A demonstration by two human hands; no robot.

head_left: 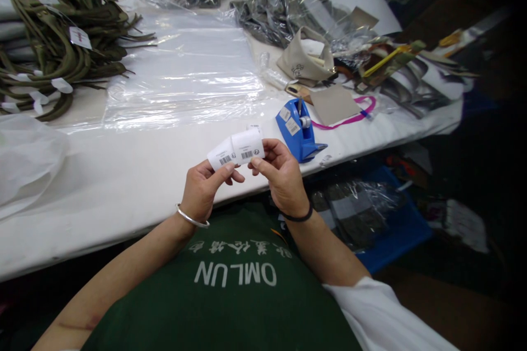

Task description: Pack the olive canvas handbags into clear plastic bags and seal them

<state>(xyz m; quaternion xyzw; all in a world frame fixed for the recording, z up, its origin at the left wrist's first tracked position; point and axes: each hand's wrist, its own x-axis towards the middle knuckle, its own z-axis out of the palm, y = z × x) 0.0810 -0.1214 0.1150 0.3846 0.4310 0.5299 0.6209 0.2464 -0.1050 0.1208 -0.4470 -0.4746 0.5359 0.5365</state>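
White barcode labels (247, 145), printed with small text, are held up over the front edge of the table. My left hand (201, 184) pinches the left end of them between thumb and fingers. On the other side, my right hand (284, 175) grips the right end, its thumb low on the front. The labels look folded or overlapping where they meet; whether they are joined there I cannot tell. Just beyond my right hand stands a blue tape dispenser (294, 129) with white stickers on its side.
Clear plastic bags (185, 60) lie flat mid-table. Olive garments with straps and tags (69, 38) are heaped at the left. Bagged dark garments (272, 13), a beige fabric pouch (307, 60) and a grey card (335, 104) lie at the right. Below the table is a blue bin (395, 241).
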